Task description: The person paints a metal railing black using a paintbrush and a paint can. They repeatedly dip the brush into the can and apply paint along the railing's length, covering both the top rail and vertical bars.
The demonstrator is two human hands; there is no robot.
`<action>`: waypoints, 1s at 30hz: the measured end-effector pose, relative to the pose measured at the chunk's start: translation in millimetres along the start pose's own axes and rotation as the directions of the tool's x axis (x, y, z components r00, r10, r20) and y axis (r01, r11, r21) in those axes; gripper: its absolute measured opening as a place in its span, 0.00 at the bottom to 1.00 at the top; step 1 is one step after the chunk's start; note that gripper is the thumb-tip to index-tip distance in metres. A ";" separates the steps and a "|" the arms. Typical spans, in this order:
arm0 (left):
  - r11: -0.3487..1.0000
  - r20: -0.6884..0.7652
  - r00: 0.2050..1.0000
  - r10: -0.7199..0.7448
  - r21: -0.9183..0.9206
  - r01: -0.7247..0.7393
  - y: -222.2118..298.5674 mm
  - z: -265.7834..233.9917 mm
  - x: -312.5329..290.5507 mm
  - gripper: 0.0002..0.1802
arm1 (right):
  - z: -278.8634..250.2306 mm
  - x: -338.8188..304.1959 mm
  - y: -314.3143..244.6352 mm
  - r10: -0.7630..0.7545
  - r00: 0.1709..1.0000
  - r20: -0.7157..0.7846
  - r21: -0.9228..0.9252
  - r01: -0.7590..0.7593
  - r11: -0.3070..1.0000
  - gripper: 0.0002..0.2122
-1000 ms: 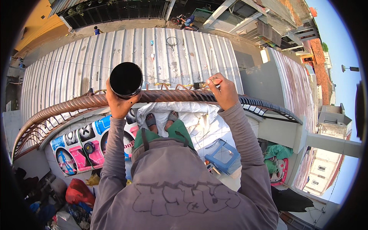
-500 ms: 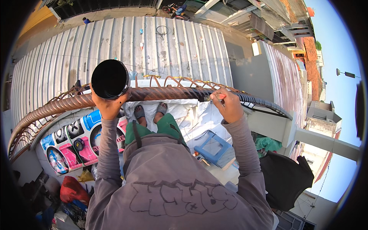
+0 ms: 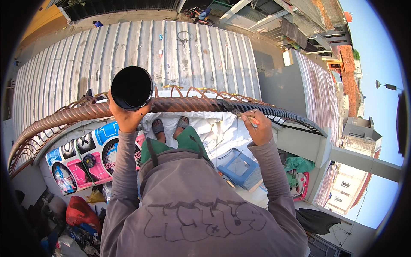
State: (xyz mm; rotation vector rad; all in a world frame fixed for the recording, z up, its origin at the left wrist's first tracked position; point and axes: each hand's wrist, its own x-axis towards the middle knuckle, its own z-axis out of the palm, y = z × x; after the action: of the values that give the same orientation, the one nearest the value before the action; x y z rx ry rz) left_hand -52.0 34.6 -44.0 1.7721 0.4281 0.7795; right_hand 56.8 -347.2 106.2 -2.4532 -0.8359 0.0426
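My left hand [image 3: 127, 118] grips an open can of black paint [image 3: 131, 88] from below, just over the far side of a twisted metal handrail [image 3: 180, 105]. Pinched in my right hand [image 3: 259, 129] is a paintbrush [image 3: 253, 120] with an orange handle. Its bristles touch the handrail right of centre, at the near side. From about there rightward the rail's surface is wet-looking black [image 3: 274, 110]; leftward it stays rusty brown. Dark smudges mark my left fingers.
Below the rail, a white sheet [image 3: 227, 128] covers part of the floor around my sandalled feet. A blue plastic stool [image 3: 239, 168] stands right, a colourful speaker box [image 3: 92, 156] left. Beyond the rail lies a corrugated metal roof [image 3: 141, 47]. A dark cloth [image 3: 317, 220] hangs at lower right.
The brush has tilted and my right hand has moved slightly right and nearer. The can has shifted a little right. The dark cloth has swung down, uncovering a pink-rimmed item.
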 end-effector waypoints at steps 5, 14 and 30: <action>1.000 0.001 1.000 -0.009 -0.014 0.009 0.0 1.2 1.3 0.50 | -13.8 5.9 10.3 0.298 0.953 -0.049 0.175 -0.285 0.942 0.08; 1.000 -0.019 1.000 -0.025 -0.007 0.025 -7.2 0.1 -4.5 0.54 | -15.4 36.8 64.0 0.605 0.794 -0.064 -0.056 -0.608 0.792 0.09; 0.998 -0.036 0.997 -0.066 -0.016 0.065 -4.4 2.0 -30.2 0.28 | -13.2 84.7 50.9 0.541 0.803 0.250 0.204 -0.590 0.781 0.09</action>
State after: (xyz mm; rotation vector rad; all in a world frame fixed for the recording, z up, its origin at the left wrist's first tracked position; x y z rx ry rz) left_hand -71.9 15.6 -57.4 1.7234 0.5012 0.7680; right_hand 156.0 -338.6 103.7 -2.3617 -0.1027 0.5710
